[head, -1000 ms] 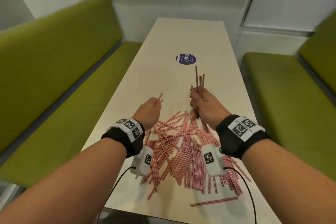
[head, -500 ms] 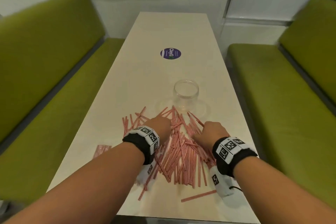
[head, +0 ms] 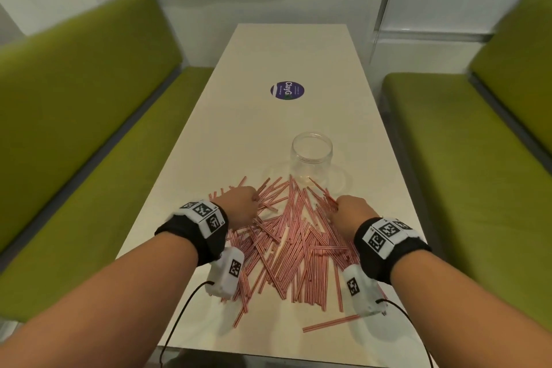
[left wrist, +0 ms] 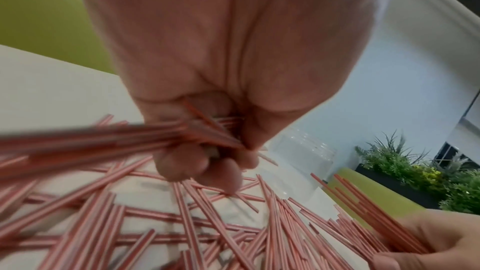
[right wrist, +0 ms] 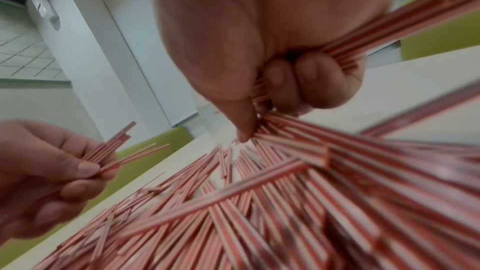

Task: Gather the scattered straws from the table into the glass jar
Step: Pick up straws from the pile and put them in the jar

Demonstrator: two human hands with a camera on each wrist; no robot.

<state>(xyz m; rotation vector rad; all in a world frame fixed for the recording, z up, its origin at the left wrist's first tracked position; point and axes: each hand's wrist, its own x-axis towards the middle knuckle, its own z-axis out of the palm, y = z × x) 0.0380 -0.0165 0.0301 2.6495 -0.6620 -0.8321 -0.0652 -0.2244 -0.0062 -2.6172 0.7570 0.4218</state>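
Many red-and-white striped straws (head: 295, 236) lie in a heap on the near half of the pale table (head: 239, 134). An empty clear glass jar (head: 311, 158) stands upright just beyond the heap. My left hand (head: 242, 206) is down on the heap's left side, its fingers curled round a small bundle of straws (left wrist: 197, 130). My right hand (head: 349, 212) is on the heap's right side, gripping another bundle (right wrist: 363, 40), with straw tips sticking out toward the jar. In the right wrist view the left hand (right wrist: 52, 171) pinches its bundle.
A round purple sticker (head: 287, 90) lies further up the table. Green benches (head: 74, 134) run along both sides. One straw (head: 331, 323) lies alone near the front edge. Potted plants (left wrist: 415, 174) stand beyond the right bench.
A second ago both hands were raised with straws in them. They came down onto the heap, and the jar came into view. Since half a second ago the hands have closed on straws.
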